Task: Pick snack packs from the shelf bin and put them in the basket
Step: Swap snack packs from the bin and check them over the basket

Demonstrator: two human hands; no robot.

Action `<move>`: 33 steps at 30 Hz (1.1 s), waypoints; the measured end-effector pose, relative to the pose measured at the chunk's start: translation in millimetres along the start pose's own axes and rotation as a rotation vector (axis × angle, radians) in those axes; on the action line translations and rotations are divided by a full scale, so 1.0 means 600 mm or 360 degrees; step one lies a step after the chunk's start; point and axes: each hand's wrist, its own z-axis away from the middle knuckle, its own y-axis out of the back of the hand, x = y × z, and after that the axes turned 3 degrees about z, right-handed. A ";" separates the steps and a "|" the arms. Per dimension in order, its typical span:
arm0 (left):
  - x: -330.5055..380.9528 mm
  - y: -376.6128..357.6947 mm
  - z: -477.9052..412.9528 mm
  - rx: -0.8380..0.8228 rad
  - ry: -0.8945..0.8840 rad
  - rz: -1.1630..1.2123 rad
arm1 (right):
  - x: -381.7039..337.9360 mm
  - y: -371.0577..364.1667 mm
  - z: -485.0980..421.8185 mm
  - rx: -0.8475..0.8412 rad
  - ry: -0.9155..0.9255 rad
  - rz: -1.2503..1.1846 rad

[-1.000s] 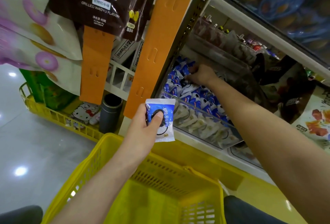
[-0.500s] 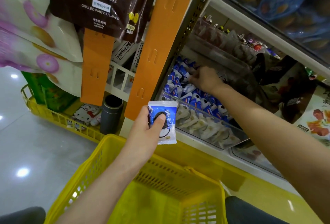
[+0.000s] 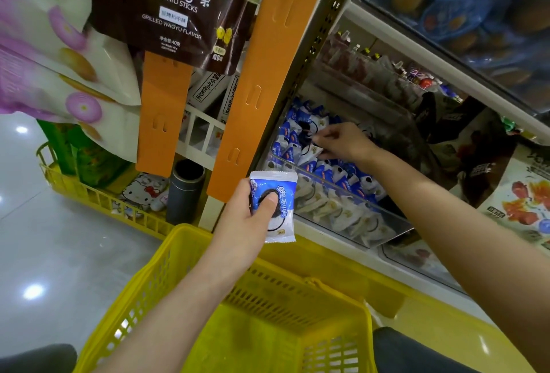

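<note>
Since half a second ago the right hand [image 3: 345,142] has lifted a little out of the heap in the clear shelf bin [image 3: 351,206], and its fingers [image 3: 326,135], then buried among the wrappers, now show above them. Thumb and forefinger are drawn together on the corner of a white second pack [image 3: 310,152], which lies just below and to the left of the fingertips, on top of the other blue-and-white packs [image 3: 336,171] in the bin. The remaining fingers are loosely curled behind it. The left hand [image 3: 247,223] has barely shifted: it holds a blue-and-white snack pack [image 3: 276,209] upright, the thumb [image 3: 269,203] pressed flat on the printed front and the other fingers hidden behind the wrapper, so the pack stands out above and to the right of the knuckles. This held pack hangs in front of the bin's clear wall, over the far rim of the yellow basket [image 3: 178,244], whose floor lies well below the fingers.
</note>
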 end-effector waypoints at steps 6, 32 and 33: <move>-0.002 -0.001 0.001 -0.0004 0.0025 0.0000 | -0.007 0.015 -0.007 -0.0304 -0.0203 0.0181; 0.000 -0.004 -0.005 -0.0019 0.0032 0.0032 | -0.033 -0.012 -0.070 0.0201 -0.0028 0.1085; 0.000 -0.003 -0.006 -0.0019 0.0026 0.0031 | -0.035 -0.012 -0.072 0.0181 -0.0055 0.1070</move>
